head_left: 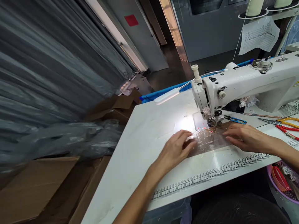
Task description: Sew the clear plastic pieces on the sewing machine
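A sheet of clear, shiny plastic [206, 141] with small red marks lies on the sewing machine bed, over a brownish translucent piece [197, 151]. My left hand [176, 149] grips its left edge, fingers bent and thumb on top. At the right end, my right hand [245, 137] holds the same sheet between thumb and fingers. The sheet's far edge reaches the presser foot [212, 122] of the white sewing machine [245, 81]. Fingertips of both hands are partly hidden by glare and the sheet.
Blue thread snips [235, 120], yellow-handled scissors [287, 120] and a red-handled tool [286, 132] lie right of the needle. A lamp [167, 95] stands behind. A printed ruler [210, 175] runs along the table's front. Cardboard boxes [37, 186] stand left; a purple-rimmed bin [275, 188] is lower right.
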A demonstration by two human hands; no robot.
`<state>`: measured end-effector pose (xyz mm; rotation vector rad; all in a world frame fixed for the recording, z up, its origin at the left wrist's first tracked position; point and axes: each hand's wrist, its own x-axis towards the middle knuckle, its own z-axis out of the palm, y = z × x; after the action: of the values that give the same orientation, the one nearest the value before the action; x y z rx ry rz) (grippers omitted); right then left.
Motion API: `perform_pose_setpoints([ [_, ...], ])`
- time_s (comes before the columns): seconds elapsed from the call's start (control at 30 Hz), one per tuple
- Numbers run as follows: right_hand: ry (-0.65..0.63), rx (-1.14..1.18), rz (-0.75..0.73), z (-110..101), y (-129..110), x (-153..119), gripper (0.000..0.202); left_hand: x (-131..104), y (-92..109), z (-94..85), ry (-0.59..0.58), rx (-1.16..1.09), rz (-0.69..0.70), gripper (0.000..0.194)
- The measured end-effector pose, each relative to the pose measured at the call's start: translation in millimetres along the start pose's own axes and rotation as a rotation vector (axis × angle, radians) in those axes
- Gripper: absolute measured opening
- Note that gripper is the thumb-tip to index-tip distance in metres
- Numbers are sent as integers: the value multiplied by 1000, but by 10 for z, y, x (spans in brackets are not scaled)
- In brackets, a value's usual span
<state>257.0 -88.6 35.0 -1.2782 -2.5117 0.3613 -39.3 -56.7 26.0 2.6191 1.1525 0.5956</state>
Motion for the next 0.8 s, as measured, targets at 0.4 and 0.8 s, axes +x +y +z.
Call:
perform_pose_setpoints([
  [0.4,-46,356,-65,269,-91,242,72,334,154,301,-165,-331,33,11],
  [0.8,-532,808,324,70,115,378,26,226,-8,146,-106,-1023,-595,32],
])
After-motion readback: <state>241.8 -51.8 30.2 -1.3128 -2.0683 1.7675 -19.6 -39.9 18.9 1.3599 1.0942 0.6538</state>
